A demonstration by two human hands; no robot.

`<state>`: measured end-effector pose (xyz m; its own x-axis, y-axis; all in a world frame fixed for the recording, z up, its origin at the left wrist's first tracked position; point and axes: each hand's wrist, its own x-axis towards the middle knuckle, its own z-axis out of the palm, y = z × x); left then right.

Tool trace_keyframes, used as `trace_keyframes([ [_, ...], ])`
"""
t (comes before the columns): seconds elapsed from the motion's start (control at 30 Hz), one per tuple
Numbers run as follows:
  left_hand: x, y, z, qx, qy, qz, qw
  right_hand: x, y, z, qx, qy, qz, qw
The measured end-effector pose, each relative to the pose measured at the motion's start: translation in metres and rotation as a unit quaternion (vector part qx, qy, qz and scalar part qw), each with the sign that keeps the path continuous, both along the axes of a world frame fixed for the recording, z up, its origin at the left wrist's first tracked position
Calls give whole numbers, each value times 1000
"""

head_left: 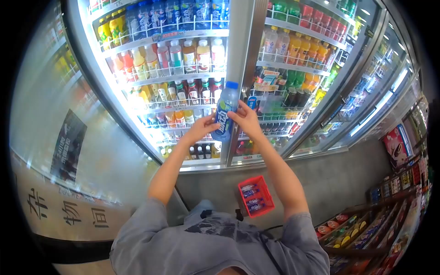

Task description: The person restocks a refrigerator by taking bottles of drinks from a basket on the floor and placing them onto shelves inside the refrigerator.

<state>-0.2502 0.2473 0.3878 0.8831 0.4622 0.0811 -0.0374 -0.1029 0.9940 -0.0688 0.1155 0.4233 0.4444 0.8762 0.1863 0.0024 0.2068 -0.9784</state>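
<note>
A blue plastic drink bottle [225,106] with a darker blue cap is held up in front of the fridge, tilted slightly, its label facing me. My left hand [202,129] grips its lower left side with the fingers closed. On the right side, around the label's height, my right hand [246,120] has its thumb and fingers closed on the same bottle. Behind it, shelves of bottled drinks [195,57] fill the open fridge. On the floor below my hands stands a red basket [268,201] with several blue packages in it.
An open glass door [87,151] stands on my left. Closed glass fridge doors [298,82] continue to the right. A snack rack [371,229] with several packets is at lower right. The grey floor [316,178] runs between rack and fridges.
</note>
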Motion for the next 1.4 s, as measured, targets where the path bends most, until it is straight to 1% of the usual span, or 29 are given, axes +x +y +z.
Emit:
trace_keyframes([
  [0.03,-7,1,12,-11,-14,7,1000,-4,8,5,14,-2,11,1000],
  [0.1,-19,4,34,22,21,39,999,-11,23,16,13,-12,17,1000],
  [0.13,-20,11,33,21,-11,46,999,-13,32,21,25,-18,25,999],
  [0.17,-21,19,32,18,-8,46,999,-15,40,25,38,-24,31,999],
  [0.3,-28,49,48,30,-42,83,995,-25,79,52,28,-44,34,998],
  [0.37,-38,67,52,47,-88,103,990,-34,104,60,81,-34,103,991],
  [0.4,-46,77,58,47,-74,109,990,-33,125,54,74,-56,93,991],
  [0.5,-60,113,67,71,-80,124,987,-65,143,90,81,-17,105,991],
  [0.53,-65,121,76,72,-96,117,986,-67,160,89,125,-10,113,986],
  [0.57,-69,130,82,72,-96,118,986,-72,173,93,125,-10,114,986],
  [0.63,-73,147,104,81,-137,156,975,-81,194,114,141,-21,98,985],
  [0.7,-77,165,126,90,-140,176,970,-88,210,135,150,-49,99,982],
  [0.77,-80,188,145,117,-143,142,973,-91,231,154,160,-91,73,980],
  [0.8,-80,193,154,121,-152,152,969,-87,243,160,164,-127,67,976],
  [0.83,-81,202,159,122,-151,152,969,-89,247,170,131,-132,37,982],
  [0.87,-79,211,165,128,-153,152,968,-88,252,177,135,-140,47,980],
  [1.03,-62,233,174,137,-169,160,963,-75,273,192,147,-154,60,975],
  [1.1,-55,237,175,132,-173,147,965,-71,271,196,146,-203,48,967],
  [1.17,-46,239,180,149,-166,157,962,-57,276,198,142,-203,66,967],
  [1.23,-37,245,188,146,-168,156,962,-49,281,203,151,-322,-11,935],
  [1.3,-29,249,203,250,-141,192,939,-39,284,214,156,-302,3,941],
  [1.37,-21,249,220,267,-137,204,932,-32,287,228,224,-323,-12,919],
  [1.4,-13,261,227,308,-143,229,912,-24,293,233,234,-320,4,918],
])
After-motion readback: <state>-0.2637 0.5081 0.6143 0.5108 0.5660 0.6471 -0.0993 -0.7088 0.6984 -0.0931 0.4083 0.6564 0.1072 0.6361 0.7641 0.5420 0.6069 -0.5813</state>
